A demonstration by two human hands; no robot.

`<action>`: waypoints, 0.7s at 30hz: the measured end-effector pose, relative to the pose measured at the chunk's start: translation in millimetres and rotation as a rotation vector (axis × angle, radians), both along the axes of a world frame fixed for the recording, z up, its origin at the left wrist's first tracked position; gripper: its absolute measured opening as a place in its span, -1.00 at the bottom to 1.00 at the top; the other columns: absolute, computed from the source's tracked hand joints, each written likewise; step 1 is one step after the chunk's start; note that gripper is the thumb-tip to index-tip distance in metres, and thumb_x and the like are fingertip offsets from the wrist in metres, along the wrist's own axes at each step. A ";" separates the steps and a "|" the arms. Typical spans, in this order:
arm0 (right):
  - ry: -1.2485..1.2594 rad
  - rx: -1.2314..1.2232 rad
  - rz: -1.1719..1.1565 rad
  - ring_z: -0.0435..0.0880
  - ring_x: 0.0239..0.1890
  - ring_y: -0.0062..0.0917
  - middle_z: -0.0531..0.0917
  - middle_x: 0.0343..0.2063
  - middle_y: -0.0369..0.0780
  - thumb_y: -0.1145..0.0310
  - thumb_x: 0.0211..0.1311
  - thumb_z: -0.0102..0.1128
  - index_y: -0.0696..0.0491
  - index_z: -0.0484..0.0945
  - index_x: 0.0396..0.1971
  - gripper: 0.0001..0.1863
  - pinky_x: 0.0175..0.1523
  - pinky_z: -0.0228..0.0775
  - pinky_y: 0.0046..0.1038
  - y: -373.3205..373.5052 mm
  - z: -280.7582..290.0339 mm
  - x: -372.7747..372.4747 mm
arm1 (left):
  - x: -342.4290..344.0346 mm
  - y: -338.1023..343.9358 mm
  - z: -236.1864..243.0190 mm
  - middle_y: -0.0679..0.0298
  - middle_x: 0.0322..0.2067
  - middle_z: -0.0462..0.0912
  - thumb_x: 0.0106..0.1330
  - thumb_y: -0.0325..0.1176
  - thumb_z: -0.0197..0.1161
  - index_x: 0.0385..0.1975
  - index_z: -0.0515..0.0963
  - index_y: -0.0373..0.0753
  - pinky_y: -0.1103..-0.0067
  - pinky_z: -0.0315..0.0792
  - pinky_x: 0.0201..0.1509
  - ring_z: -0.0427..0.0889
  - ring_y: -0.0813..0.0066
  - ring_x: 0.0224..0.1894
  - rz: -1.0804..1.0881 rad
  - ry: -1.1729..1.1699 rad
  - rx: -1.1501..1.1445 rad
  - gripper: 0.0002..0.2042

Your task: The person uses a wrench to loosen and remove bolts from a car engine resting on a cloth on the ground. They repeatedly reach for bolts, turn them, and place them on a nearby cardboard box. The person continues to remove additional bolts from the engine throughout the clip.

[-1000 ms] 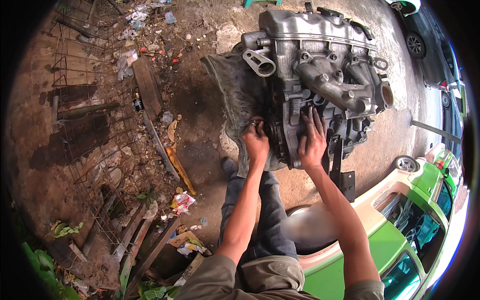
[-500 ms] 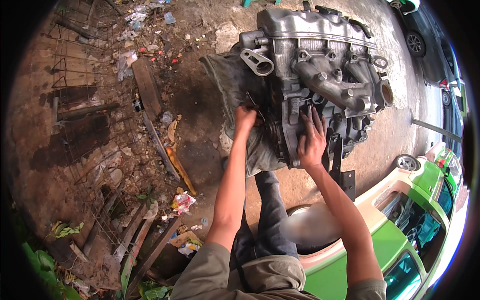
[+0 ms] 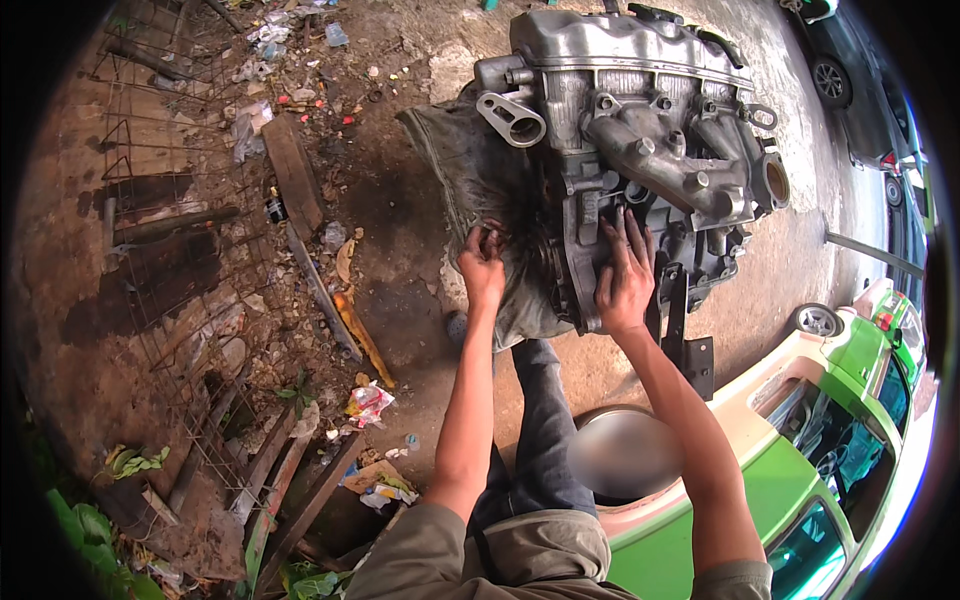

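A grey metal car engine [image 3: 640, 130] stands in front of me on a dark, grimy cloth [image 3: 455, 165]. My right hand [image 3: 628, 280] lies on the engine's near side below the manifold [image 3: 655, 165], its blackened fingers stretched out. To the left of the engine, above the cloth, my left hand [image 3: 482, 268] is closed with curled fingers. What it holds, if anything, I cannot make out. An arm-shaped bracket with a round hole [image 3: 512, 120] juts from the engine's left side.
A flat metal bracket [image 3: 690, 365] sticks out at the engine's near right. Wooden planks [image 3: 293, 170], litter and wire mesh [image 3: 130, 150] lie on the ground to the left. A green and pink vehicle [image 3: 700, 500] stands at the lower right, a dark car [image 3: 860, 80] beyond.
My left hand has moved left and slightly nearer, away from the engine's side. The thin metal rod seen at its fingers before no longer shows clearly. My right hand stays almost in place.
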State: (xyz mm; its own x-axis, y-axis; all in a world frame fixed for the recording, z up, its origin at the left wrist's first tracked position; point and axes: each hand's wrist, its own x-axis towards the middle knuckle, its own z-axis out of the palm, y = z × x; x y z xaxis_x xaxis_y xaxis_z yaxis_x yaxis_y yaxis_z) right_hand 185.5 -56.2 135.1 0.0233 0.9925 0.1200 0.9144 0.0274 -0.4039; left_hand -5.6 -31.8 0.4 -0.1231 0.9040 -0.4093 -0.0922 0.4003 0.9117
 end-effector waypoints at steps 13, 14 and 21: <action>0.017 0.022 -0.003 0.28 0.43 -0.12 0.43 0.30 0.02 0.57 -0.05 -0.09 0.14 0.48 0.21 -0.33 0.52 -0.06 -0.01 0.8 1.0 -1.6 | 50.6 -16.1 38.9 -0.04 -0.30 0.70 0.40 -0.51 0.17 -0.11 0.60 -0.37 0.41 0.48 -0.10 0.69 0.19 -0.23 0.164 0.266 0.087 -0.85; 0.016 0.020 -0.004 0.28 0.44 -0.13 0.43 0.30 0.02 0.57 -0.05 -0.10 0.14 0.48 0.21 -0.33 0.52 -0.06 -0.01 0.3 0.8 -1.6 | 52.0 -16.7 40.9 -0.07 -0.29 0.70 0.39 -0.53 0.17 -0.11 0.60 -0.38 0.39 0.48 -0.09 0.70 0.11 -0.22 0.166 0.269 0.108 -0.84; -0.003 -0.017 0.002 0.24 0.46 -0.17 0.38 0.36 -0.05 0.56 -0.06 -0.03 0.12 0.47 0.23 -0.32 0.54 -0.09 -0.02 0.7 -0.7 0.8 | 52.9 -13.0 31.2 -0.09 -0.31 0.69 0.34 -0.54 0.21 -0.12 0.60 -0.39 0.37 0.50 -0.14 0.72 0.15 -0.24 0.118 0.464 0.238 -0.83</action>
